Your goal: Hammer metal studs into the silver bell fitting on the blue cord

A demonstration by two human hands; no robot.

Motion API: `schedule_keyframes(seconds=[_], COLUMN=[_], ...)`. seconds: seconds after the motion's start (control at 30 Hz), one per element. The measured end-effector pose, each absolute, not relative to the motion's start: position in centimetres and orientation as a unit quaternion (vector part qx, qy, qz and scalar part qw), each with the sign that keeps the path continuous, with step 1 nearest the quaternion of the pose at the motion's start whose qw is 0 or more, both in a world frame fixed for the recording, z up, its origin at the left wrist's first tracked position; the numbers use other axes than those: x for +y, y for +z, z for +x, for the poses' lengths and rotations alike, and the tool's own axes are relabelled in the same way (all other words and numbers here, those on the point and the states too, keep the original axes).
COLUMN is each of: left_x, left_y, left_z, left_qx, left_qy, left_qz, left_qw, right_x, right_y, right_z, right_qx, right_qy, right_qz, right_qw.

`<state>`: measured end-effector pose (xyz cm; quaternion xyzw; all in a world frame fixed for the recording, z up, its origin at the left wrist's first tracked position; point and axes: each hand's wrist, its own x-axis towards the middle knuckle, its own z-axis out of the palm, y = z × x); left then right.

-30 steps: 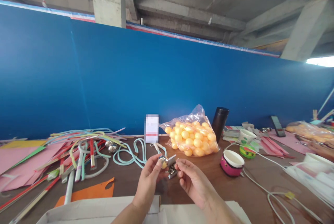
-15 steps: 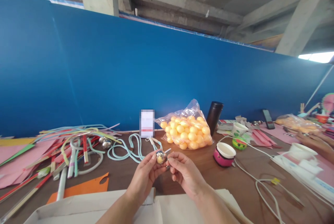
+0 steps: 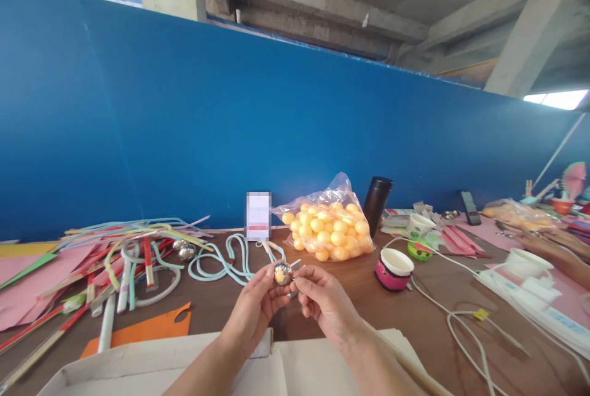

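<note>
My left hand [image 3: 252, 305] is closed around a shiny silver ball [image 3: 283, 273], thumb and fingertips gripping its sides, and holds it above the table. The ball mirrors its surroundings, with a yellowish patch on its front. At the ball's right edge, my right hand [image 3: 326, 305] pinches with thumb and forefinger; whatever is between those fingertips is too small to make out. Behind the hands lies a clear bag of orange balls [image 3: 329, 233]. Light-blue cords [image 3: 221, 264] curl on the table beyond my left hand.
Left are more silver balls [image 3: 187, 252], coloured strips and tubes [image 3: 147, 261], and orange paper [image 3: 152, 329]. A pale cardboard piece [image 3: 318, 362] is under my forearms. Right stand a black bottle [image 3: 378, 202], a pink-wrapped cup [image 3: 393, 274] and a white cable [image 3: 437, 302]. Another person's hands [image 3: 548, 242] show far right.
The view has shifted slightly, so most things sit a little higher and further left. Both hands keep nearly the same pose around the silver ball, with small finger movement.
</note>
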<state>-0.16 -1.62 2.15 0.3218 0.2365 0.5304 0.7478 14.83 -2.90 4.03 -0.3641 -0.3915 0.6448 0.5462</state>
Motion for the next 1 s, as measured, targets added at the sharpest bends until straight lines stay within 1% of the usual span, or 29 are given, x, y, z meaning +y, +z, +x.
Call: schedule_keyframes(seconds=[0.43, 1.0], left_x=[-1.50, -1.53], left_y=[1.96, 1.80], left_z=[0.00, 0.18], left_qx=[0.250, 0.262], left_qy=[0.523, 0.508], left_qz=[0.344, 0.380], left_qw=[0.739, 0.727], right_x=[-2.65, -2.67], right_y=[3.26, 3.39], right_z=[14.90, 15.11], right_qx=[-0.454, -0.436], right_qy=[0.601, 0.623], right_qz=[-0.372, -0.391], right_qw=[0.541, 0.519])
